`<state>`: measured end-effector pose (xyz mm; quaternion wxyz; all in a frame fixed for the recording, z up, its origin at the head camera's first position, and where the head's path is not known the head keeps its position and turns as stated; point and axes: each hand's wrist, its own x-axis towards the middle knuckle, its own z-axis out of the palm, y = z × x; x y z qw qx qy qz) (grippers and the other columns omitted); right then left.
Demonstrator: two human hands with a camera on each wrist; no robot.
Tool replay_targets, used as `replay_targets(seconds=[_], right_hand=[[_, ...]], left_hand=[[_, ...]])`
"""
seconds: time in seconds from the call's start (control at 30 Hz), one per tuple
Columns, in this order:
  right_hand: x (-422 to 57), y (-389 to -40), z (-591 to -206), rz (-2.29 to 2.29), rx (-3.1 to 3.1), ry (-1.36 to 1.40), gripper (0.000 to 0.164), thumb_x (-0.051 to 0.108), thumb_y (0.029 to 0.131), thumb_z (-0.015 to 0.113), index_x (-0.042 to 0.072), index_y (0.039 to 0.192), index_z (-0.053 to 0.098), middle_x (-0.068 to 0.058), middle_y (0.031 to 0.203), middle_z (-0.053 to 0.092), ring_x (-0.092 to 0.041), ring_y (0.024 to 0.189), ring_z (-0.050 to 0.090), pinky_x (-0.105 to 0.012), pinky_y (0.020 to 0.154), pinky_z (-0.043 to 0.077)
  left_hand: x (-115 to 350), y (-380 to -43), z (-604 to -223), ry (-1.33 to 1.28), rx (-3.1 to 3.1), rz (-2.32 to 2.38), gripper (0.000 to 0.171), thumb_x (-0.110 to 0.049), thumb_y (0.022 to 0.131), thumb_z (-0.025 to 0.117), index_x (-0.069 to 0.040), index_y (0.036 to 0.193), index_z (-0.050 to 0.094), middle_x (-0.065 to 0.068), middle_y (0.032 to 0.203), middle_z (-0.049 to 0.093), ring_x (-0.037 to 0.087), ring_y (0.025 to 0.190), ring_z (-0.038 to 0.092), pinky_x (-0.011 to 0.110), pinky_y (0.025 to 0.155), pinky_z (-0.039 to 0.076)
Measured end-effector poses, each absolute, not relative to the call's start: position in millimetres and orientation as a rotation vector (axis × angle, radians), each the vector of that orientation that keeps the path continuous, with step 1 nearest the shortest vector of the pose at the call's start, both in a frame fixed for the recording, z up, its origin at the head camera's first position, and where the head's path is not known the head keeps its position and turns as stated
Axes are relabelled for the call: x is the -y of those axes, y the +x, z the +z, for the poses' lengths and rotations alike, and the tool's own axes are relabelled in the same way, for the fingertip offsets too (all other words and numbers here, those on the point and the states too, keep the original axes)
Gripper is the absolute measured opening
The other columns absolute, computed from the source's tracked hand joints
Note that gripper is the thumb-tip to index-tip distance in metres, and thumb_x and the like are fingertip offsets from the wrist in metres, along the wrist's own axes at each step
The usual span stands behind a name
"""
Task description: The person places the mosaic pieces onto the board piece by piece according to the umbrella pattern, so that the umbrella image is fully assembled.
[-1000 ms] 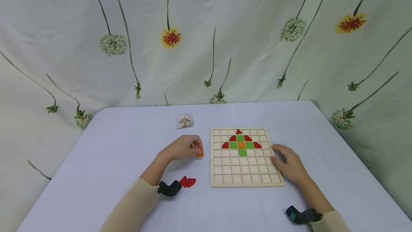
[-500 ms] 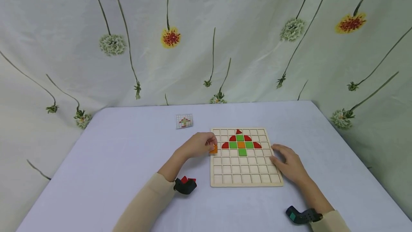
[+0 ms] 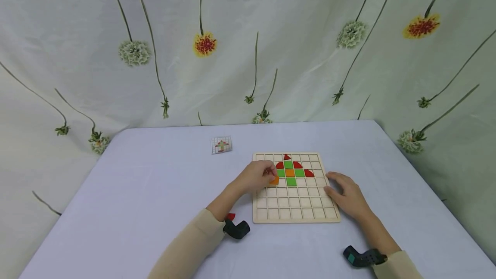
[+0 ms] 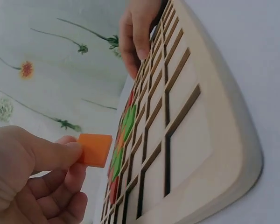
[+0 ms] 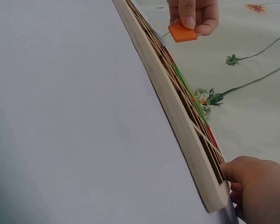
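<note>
My left hand [image 3: 252, 177] pinches an orange square tile [image 4: 95, 150] between thumb and fingers, over the left part of a wooden grid board [image 3: 296, 221]. In the left wrist view the tile is held up beside the board's surface, its flat face showing. Set in the board's cells are red curved and triangular pieces, green squares [image 3: 291, 181] and one orange square [image 3: 289, 173]. My right hand [image 3: 348, 193] rests at the board's right edge, thumb and fingertips touching it. In the right wrist view the thumb [image 5: 242, 169] lies at the rim near a corner.
A small card [image 3: 221, 145] printed with a grid and coloured pattern lies behind the board to the left. Part of a red piece [image 3: 231, 216] shows on the table by the left wrist's black camera [image 3: 237, 230]. A flowered cloth [image 3: 232, 76] hangs behind the table.
My left hand has carried the orange tile rightward from the table left of the board to over its left cells. The left forearm now covers most of the loose red pieces. My right hand stays put.
</note>
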<state>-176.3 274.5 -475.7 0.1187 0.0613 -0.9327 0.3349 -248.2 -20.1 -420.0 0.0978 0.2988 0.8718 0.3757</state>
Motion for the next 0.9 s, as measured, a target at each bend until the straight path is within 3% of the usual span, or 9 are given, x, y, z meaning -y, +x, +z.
replay_targets(seconds=[0.9], right_hand=[[-275,-178,-476,0.995,2.742,0.156,0.044,0.013,0.092,0.065,-0.006,0.13,0.056,-0.027,0.137,0.049,-0.046,0.13,0.039,-0.06,0.105,0.029]], left_hand=[[-22,-235,-442,0.956,-2.546,1.159,0.006,-0.006,0.09,0.068,-0.011,0.087,0.066,-0.009,0.076,0.059,0.006,0.073,0.054,0.02,0.068,0.046]])
